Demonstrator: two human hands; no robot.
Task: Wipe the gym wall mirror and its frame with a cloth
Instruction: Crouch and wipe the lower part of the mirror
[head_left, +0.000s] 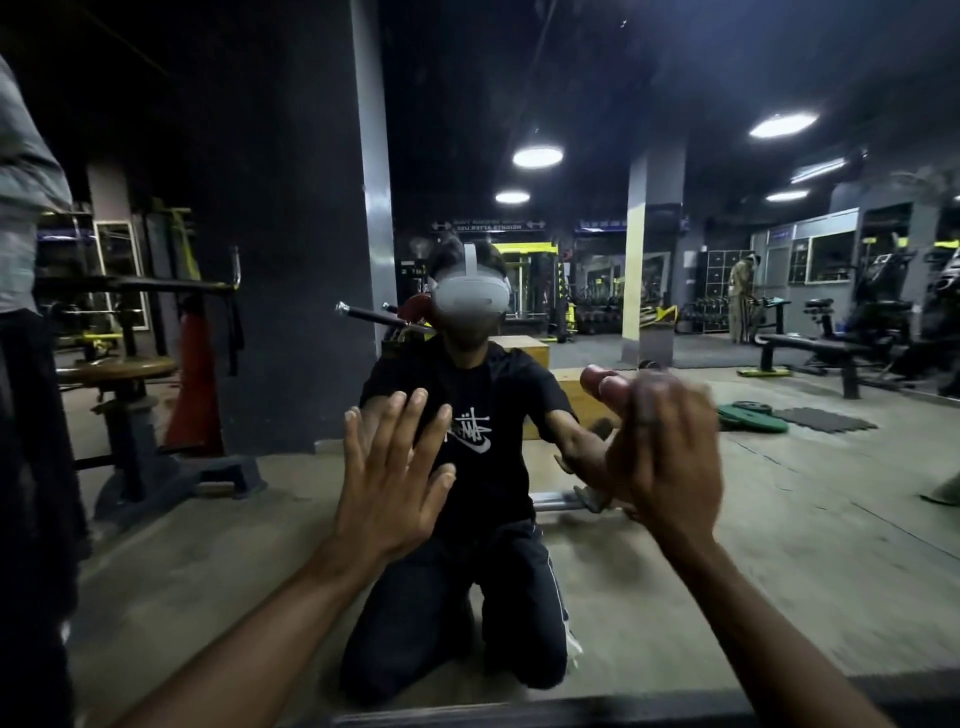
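The wall mirror fills the view and reflects me kneeling on the floor in front of it. A grey strip of its frame runs up the left side, and a dark bottom edge lies below my knees. My left hand is raised before the glass with its fingers straight and spread, holding nothing. My right hand is raised at the same height, blurred by motion, fingers pointing up. No cloth shows in either hand.
A person in a grey shirt stands close at the left edge. Left of the frame are a dark pillar, a weight machine and a red punch bag. The mirror reflects benches, plates and racks.
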